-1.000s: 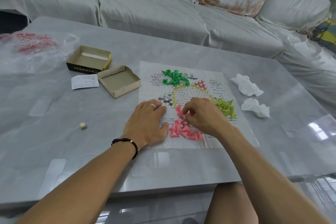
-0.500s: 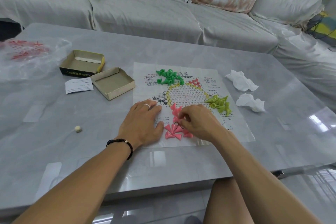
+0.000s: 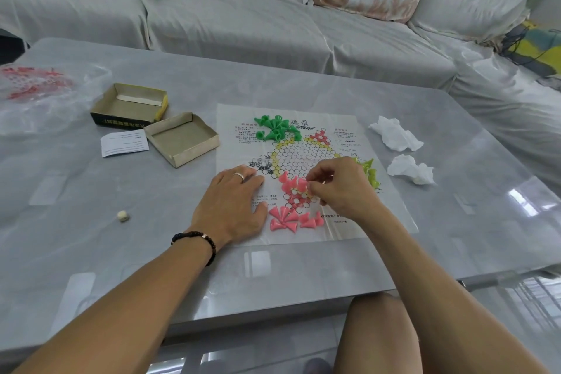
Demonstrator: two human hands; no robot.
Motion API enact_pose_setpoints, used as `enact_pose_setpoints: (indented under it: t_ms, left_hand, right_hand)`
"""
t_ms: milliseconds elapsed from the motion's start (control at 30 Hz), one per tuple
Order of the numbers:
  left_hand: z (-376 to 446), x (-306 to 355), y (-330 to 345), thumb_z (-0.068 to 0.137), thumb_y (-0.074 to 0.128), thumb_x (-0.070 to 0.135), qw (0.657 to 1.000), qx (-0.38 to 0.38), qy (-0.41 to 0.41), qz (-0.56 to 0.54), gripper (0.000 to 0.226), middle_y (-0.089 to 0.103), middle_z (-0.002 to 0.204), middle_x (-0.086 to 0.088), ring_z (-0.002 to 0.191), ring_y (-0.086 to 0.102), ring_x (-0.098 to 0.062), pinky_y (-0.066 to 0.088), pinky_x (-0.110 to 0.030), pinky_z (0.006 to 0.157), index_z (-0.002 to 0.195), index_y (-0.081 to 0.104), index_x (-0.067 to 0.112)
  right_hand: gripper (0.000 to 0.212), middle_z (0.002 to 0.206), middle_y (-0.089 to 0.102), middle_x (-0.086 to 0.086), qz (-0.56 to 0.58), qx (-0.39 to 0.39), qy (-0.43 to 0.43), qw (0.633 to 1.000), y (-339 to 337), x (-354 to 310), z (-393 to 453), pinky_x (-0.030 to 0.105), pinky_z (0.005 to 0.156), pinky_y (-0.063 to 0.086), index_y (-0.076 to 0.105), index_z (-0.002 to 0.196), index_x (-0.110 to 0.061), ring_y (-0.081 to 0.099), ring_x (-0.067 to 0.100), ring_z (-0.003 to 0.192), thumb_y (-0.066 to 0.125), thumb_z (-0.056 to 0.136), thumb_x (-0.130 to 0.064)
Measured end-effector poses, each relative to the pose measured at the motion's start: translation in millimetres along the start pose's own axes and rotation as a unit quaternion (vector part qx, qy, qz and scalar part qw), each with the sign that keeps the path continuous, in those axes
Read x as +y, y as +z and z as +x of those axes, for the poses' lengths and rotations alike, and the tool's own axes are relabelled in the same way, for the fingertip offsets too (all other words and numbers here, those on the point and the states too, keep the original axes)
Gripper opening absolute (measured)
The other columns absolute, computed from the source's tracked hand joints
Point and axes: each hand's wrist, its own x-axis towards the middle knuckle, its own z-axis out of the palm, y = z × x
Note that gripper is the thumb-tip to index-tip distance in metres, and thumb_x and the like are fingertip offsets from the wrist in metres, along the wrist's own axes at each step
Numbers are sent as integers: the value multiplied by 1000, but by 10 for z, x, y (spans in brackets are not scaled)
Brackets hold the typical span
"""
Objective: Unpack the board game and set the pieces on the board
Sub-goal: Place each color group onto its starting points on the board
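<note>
A paper game board [image 3: 306, 158] lies flat on the grey table. Several pink cone pieces [image 3: 287, 217] lie in a heap at its near edge, and a few more pink pieces [image 3: 293, 184] stand on the near pink corner. My right hand [image 3: 340, 188] pinches one of those pink pieces over that corner. My left hand [image 3: 233, 203] rests flat on the board's left side, fingers straight. Green pieces [image 3: 274, 127] are heaped at the far left corner. Yellow-green pieces [image 3: 368, 173] show partly behind my right hand.
Two open cardboard box halves [image 3: 130, 106] [image 3: 182, 138] and a paper slip [image 3: 124, 138] lie left of the board. A small die [image 3: 123, 215] sits near left. A plastic bag with red pieces [image 3: 33, 88] is far left. Two crumpled tissues [image 3: 394, 132] [image 3: 411, 173] lie to the right.
My right hand has moved from the heap of pink pieces up to the pink corner, with a piece pinched in its fingers. The left hand has stayed flat on the board.
</note>
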Motion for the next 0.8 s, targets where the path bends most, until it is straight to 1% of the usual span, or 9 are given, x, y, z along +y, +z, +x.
enact_pose_setpoints:
  t_ms: [100, 167, 233, 267, 333, 433, 600, 667, 800]
  left_hand:
    - [6, -2, 10, 89, 41, 48, 1000, 0, 0, 1, 58, 37, 148, -1, 140, 25, -18, 14, -35, 118, 140, 42, 20]
    - [2, 2, 5, 84, 36, 50, 1000, -1, -1, -3, 63, 38, 147, -1, 140, 25, -19, 14, -35, 118, 139, 43, 20]
    - [-1, -2, 4, 83, 36, 50, 1000, 2, -1, -9, 63, 40, 146, -2, 140, 26, -20, 15, -36, 118, 138, 45, 19]
    - [0, -7, 7, 83, 38, 49, 1000, 4, -1, -11, 62, 41, 145, -3, 139, 27, -20, 15, -36, 118, 137, 45, 19]
    - [-1, -15, 14, 86, 43, 47, 1000, 8, 0, -12, 58, 41, 145, -3, 139, 27, -20, 15, -36, 118, 137, 46, 19]
    - [-1, -17, 23, 89, 47, 45, 1000, 10, 1, -7, 55, 38, 146, -1, 140, 25, -19, 14, -35, 118, 138, 44, 20]
    - [5, -14, 27, 89, 47, 45, 1000, 18, 3, -10, 54, 39, 146, -2, 139, 26, -19, 15, -35, 118, 137, 45, 20]
    - [5, -15, 29, 89, 47, 45, 1000, 16, 2, -9, 53, 39, 146, -2, 139, 26, -19, 14, -35, 118, 136, 45, 20]
    - [4, -18, 28, 89, 48, 45, 1000, 16, 1, -11, 53, 39, 146, -2, 139, 27, -19, 15, -35, 118, 136, 45, 20]
  right_hand:
    - [16, 80, 65, -8, -63, -8, -22, 998, 23, -2, 37, 8, 59, 37, 72, 89, -18, 53, -4, 65, 62, 85, -6]
    - [17, 86, 60, -9, -124, -24, -54, 990, 42, -17, 62, 8, 64, 37, 71, 96, -15, 50, -3, 70, 58, 88, -7]
    - [18, 93, 58, -5, -182, -39, -83, 979, 73, -26, 83, 17, 73, 43, 69, 100, -13, 51, 4, 77, 55, 91, -7]
    - [18, 95, 57, -3, -204, -45, -91, 974, 87, -32, 92, 21, 77, 44, 69, 101, -13, 52, 9, 82, 54, 92, -8]
    - [17, 96, 54, -2, -228, -56, -97, 967, 107, -53, 105, 25, 78, 44, 68, 102, -12, 54, 14, 87, 53, 93, -10]
    - [15, 94, 54, -3, -247, -68, -106, 961, 127, -84, 124, 28, 78, 47, 69, 99, -12, 56, 16, 87, 55, 93, -13]
    - [15, 97, 61, 0, -254, -75, -94, 960, 175, -87, 158, 32, 77, 52, 70, 97, -11, 58, 16, 86, 56, 91, -12]
    - [13, 96, 61, 0, -251, -73, -92, 961, 193, -81, 172, 31, 76, 52, 70, 96, -11, 58, 15, 85, 58, 91, -13]
    - [9, 90, 54, -4, -233, -65, -92, 966, 218, -68, 186, 25, 73, 46, 69, 97, -13, 55, 13, 84, 63, 90, -15]
